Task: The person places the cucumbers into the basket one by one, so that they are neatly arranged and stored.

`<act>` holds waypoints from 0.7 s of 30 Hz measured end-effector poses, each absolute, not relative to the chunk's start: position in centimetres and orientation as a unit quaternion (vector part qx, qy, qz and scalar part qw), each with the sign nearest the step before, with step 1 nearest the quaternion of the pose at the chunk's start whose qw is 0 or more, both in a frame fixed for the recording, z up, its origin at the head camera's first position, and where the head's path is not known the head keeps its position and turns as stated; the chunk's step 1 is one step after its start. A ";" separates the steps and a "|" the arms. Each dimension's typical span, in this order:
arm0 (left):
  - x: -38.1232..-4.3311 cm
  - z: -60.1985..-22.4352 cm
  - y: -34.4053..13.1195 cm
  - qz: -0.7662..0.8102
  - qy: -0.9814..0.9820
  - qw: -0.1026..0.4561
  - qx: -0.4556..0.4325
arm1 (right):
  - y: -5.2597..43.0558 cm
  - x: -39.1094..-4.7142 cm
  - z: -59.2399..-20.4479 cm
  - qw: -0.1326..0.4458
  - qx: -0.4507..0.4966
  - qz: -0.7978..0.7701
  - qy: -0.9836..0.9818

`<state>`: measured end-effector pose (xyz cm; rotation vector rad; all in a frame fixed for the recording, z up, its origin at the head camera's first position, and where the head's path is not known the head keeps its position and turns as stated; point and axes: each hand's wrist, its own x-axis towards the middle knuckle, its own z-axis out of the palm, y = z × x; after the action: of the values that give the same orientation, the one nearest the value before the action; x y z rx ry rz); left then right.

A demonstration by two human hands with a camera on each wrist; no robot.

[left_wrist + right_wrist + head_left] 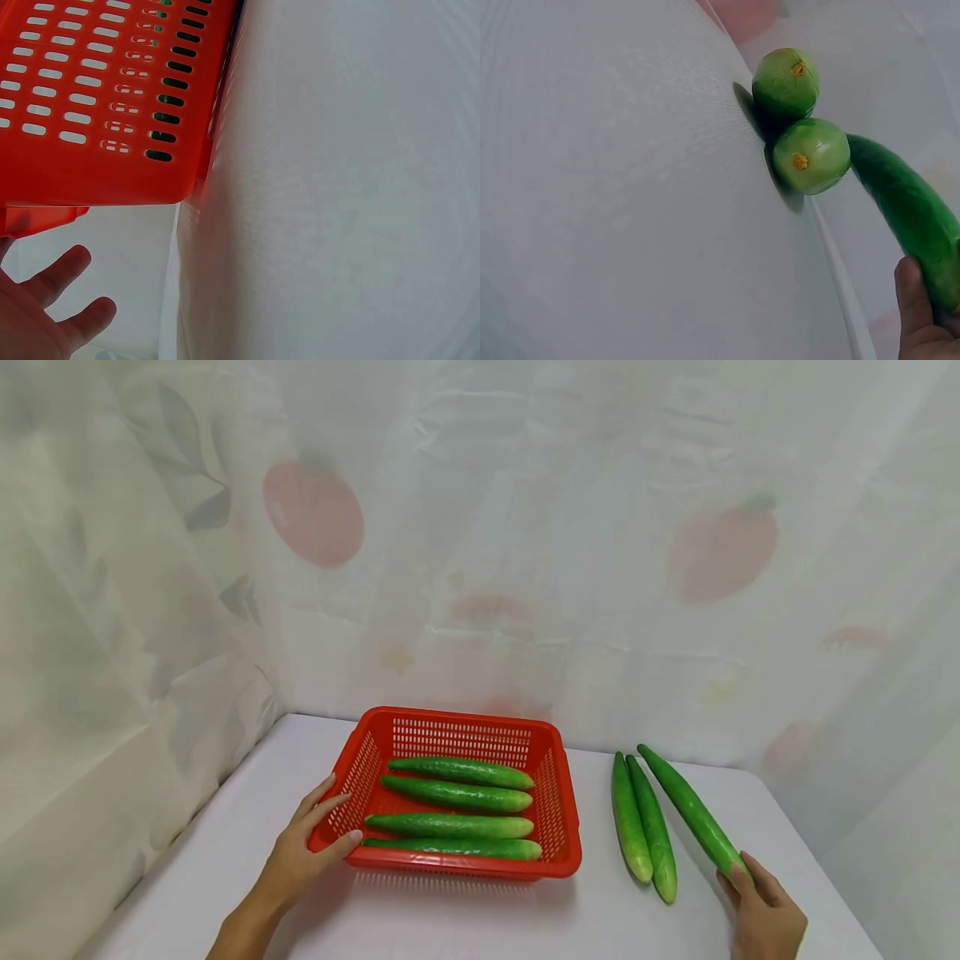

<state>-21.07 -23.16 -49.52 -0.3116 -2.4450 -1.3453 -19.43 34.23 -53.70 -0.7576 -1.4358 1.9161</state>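
Basically, R grip round near end of cuke, L grip wide @ red basket

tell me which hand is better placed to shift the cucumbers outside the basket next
Probably the right hand: it holds one cucumber, and two more lie nearby. The left hand is over by the basket.

Green cucumber in fingers

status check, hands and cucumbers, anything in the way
Right hand grips cucumber. Left hand at left rim of red plastic basket. Four cucumbers inside. Two loose cucumbers between held one and basket.
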 end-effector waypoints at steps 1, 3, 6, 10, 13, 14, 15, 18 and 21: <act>-21.1 -49.5 -23.2 -0.472 -0.859 0.166 -0.109 | 34.3 -19.5 -53.7 0.314 -0.279 0.732 -0.536; -21.1 -49.5 -23.1 -0.472 -0.859 0.165 -0.109 | 34.3 -19.7 -53.7 0.322 -0.266 0.745 -0.520; -21.0 -49.4 -23.1 -0.472 -0.859 0.164 -0.109 | 34.2 -19.7 -53.5 0.329 -0.239 0.763 -0.503; -21.0 -49.4 -23.1 -0.472 -0.860 0.164 -0.109 | 33.9 -19.5 -53.1 0.328 -0.216 0.778 -0.491; -21.0 -49.4 -23.0 -0.471 -0.860 0.165 -0.108 | 33.8 -19.4 -52.5 0.324 -0.202 0.779 -0.497; -21.0 -49.5 -23.0 -0.471 -0.860 0.165 -0.108 | 33.7 -19.3 -52.3 0.323 -0.194 0.782 -0.496; -21.0 -49.5 -23.0 -0.470 -0.860 0.165 -0.108 | 33.6 -19.3 -52.1 0.320 -0.188 0.785 -0.496; -21.0 -49.5 -23.1 -0.470 -0.860 0.167 -0.107 | 33.4 -19.2 -51.5 0.308 -0.174 0.794 -0.494; -21.0 -49.6 -23.1 -0.468 -0.861 0.169 -0.107 | 33.2 -19.1 -50.9 0.295 -0.166 0.801 -0.493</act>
<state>-21.05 -23.08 -49.55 -0.3043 -2.4471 -1.3304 -19.06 33.24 -50.87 -0.4424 -1.3128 2.1326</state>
